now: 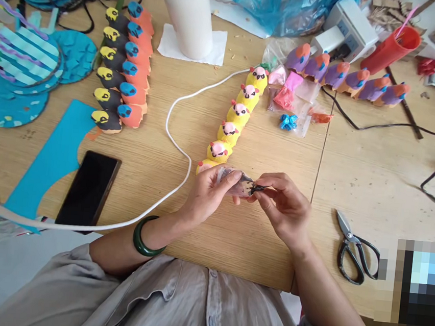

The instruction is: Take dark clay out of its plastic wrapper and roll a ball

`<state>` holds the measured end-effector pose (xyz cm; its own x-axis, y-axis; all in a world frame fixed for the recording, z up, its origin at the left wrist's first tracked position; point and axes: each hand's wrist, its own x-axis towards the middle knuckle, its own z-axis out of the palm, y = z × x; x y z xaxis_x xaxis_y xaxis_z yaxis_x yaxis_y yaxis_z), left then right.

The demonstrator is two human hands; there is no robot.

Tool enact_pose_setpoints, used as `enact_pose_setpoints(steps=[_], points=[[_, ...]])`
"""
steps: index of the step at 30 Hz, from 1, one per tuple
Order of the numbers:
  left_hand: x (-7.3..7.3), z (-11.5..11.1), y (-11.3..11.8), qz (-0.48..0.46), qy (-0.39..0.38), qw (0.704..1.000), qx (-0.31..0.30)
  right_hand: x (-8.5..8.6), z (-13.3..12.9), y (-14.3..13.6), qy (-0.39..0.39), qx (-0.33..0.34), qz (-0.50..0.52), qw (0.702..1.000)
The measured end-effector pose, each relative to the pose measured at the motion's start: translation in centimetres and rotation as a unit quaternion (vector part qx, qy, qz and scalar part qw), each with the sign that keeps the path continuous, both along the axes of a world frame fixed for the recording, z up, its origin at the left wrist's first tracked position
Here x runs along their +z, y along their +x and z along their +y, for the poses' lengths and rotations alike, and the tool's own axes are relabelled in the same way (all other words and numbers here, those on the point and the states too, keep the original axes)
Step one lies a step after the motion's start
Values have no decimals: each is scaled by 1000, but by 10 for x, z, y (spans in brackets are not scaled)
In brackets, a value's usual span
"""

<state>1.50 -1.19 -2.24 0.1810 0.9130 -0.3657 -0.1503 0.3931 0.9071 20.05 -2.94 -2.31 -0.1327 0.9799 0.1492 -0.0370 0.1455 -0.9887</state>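
My left hand (210,190) grips a small clear plastic bag (243,186) with dark clay inside, thumb on top. At the bag's right end, my right hand (284,205) pinches a dark lump of clay (257,188) between its fingertips. Just beyond my hands runs a row of yellow clay figures (238,112) with pink faces and dark painted-looking marks. The nearest yellow figure is partly hidden behind my left hand. To the right of that row lie small bags of pink and red clay (284,98) and a crumpled blue wrapper (288,121).
Rows of black-and-yellow figures (110,73) and orange-and-blue figures (136,68) stand left; purple ones (339,77) stand back right. A phone (89,189), white cable (169,127), scissors (353,248), white roll (187,14), red cup (392,46) and power adapter (346,29) surround the work area.
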Motion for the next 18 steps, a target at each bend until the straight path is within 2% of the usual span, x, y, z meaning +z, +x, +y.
enact_pose_setpoints(steps=[5, 10, 13, 18], points=[[0, 0, 2, -21, -2, 1000, -13, 2, 9, 4, -121, -65, 176, 975], [1, 1, 5, -78, -30, 996, -12, 3, 16, 5, -260, -73, 244, 931], [1, 1, 6, -94, -45, 994, -20, 1, 17, 6, -279, -79, 249, 924], [-3, 0, 4, -107, -55, 993, -13, 2, 19, 10, -260, -86, 257, 927]])
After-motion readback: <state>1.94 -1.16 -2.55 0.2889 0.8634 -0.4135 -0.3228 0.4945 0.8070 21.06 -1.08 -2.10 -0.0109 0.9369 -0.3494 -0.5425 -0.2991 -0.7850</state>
